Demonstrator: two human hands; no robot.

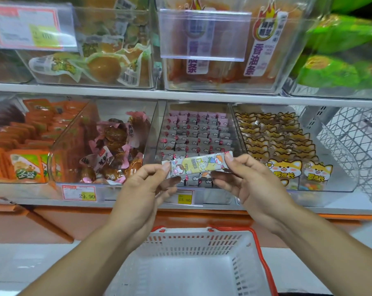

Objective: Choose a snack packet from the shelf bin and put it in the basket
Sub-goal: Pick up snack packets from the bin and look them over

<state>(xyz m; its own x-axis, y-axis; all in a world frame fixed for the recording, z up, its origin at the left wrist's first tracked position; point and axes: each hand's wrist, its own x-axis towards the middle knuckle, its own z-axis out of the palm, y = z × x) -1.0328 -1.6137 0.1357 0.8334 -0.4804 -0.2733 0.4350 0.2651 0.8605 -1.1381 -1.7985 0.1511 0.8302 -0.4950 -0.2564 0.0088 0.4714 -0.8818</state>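
Shop shelves (116, 92) are filling the head view, two tiers of clear bins packed with wrapped snacks. On the lower tier, from the person's left, a bin of orange packets (25, 165) is sitting beside a bin of pink-wrapped brown snacks (114, 146), then the middle bin (154, 146) with rows of small pink and grey packets, then a bin of fox-faced packets (274, 144). Yellow price tags (184, 198) are showing on the shelf edge below the bins.

Both hands are holding one snack packet (198, 164) in front of the middle bin, above the basket (255, 248). That packet is long and narrow, white and yellow with cartoon children, lying nearly level with its right end slightly higher. At its left end the left hand (142, 189) is pinching it between thumb and forefinger, the other fingers curling loosely beneath. At its right end the right hand (251, 180) is pinching it the same way, thumb on top.

Below the forearms, the basket is standing on the floor in front of the shelf unit, white with red trim and slotted walls. Its bottom is showing bare white.

On the upper tier, bins of green-and-orange packs and tall orange packs with Chinese lettering are showing, somewhat blurred.
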